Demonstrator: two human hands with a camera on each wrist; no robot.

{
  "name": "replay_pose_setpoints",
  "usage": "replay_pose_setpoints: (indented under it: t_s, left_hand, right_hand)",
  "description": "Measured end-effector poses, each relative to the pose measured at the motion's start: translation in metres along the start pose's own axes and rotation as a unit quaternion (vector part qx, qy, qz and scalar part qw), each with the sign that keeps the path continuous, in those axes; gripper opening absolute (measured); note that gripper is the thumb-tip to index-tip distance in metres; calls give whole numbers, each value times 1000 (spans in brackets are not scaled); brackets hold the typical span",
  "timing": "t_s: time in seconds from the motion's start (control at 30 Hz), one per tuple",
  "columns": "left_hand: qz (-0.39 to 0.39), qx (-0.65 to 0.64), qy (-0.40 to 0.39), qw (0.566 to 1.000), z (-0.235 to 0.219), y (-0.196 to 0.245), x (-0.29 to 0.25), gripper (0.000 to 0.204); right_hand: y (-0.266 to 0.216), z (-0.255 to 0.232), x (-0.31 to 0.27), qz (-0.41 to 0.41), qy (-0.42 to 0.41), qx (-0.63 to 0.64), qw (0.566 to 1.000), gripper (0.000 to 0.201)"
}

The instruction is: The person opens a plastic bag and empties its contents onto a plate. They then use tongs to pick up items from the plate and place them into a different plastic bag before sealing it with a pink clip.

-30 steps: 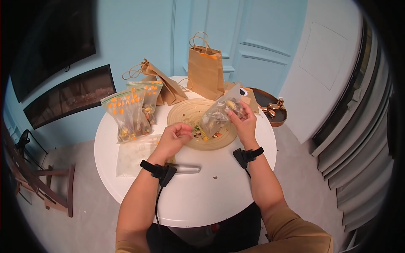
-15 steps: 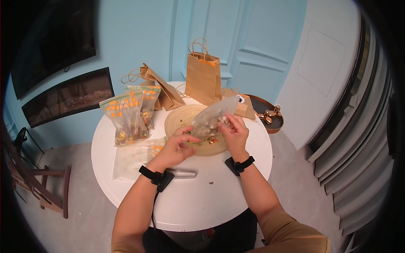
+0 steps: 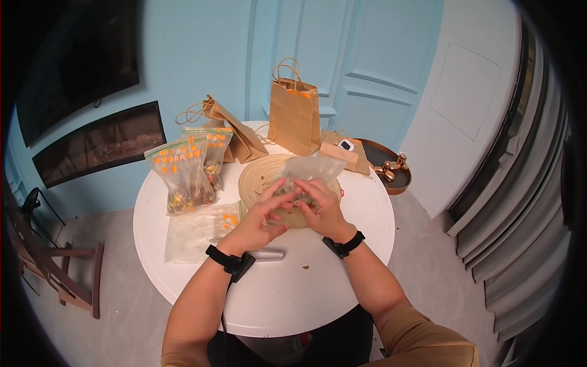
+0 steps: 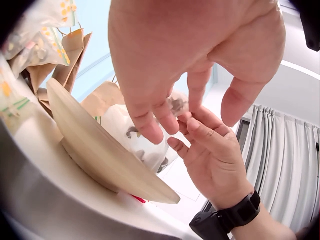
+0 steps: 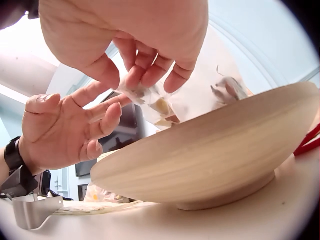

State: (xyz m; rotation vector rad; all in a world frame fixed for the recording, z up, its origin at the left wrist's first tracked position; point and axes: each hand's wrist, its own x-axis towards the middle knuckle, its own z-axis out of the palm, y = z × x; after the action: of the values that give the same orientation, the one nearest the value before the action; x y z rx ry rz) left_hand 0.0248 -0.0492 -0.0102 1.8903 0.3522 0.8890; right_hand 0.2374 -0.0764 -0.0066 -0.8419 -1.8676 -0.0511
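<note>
With the right hand [image 3: 324, 212] pinching the plastic bag [image 3: 315, 167] above the wooden bowl [image 3: 247, 183], toward the tabletop's [image 3: 293, 296] far edge, and the left hand's [image 3: 259, 221] fingers loosely spread, contact unclear, neat work probably calls for centring the bag over the bowl and supporting its slack film gently.

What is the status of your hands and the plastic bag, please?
Right hand pinching clear plastic bag. Left hand close by, fingers spread, contact unclear. Bag over wooden bowl; no obstruction seen between hands and bag.
</note>
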Motion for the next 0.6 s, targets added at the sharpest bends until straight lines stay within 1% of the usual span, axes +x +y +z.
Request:
replay_pose_setpoints:
  t_s: [0.03,0.13,0.17,0.23,0.27,0.33,0.37,0.47,0.57,0.6]
  left_hand:
    - [7,-22,9,1000,0,-5,1,75]
    - [14,-63,22,998,-1,-15,1,82]
    - [14,-73,24,997,-2,-16,1,83]
    - [7,-110,55,992,-2,-14,1,80]
    - [4,-129,70,989,-3,-13,2,78]
    - [13,-153,81,985,-8,-15,3,80]
    - [17,-166,87,982,-12,-16,3,80]
    - [39,-196,97,975,-16,-14,3,79]
    - [46,-205,96,973,-18,-15,3,77]
    - [52,-206,95,972,-18,-14,3,77]
  right_hand:
    - [0,0,1,-16,-8,-2,1000,50]
    - [3,-1,-2,6,2,2,1000,48]
    - [6,-2,-3,7,26,-21,999,48]
    - [18,-5,-5,9,74,-68,995,49]
    - [22,-4,-7,64,124,-80,987,50]
    - [30,-4,-10,172,220,-103,955,52]
    - [35,-5,-9,190,264,-95,941,59]
    - [45,-14,-8,251,257,-83,929,37]
    - [64,-18,-14,329,137,29,934,25]
    - [66,-15,-17,308,166,28,936,23]
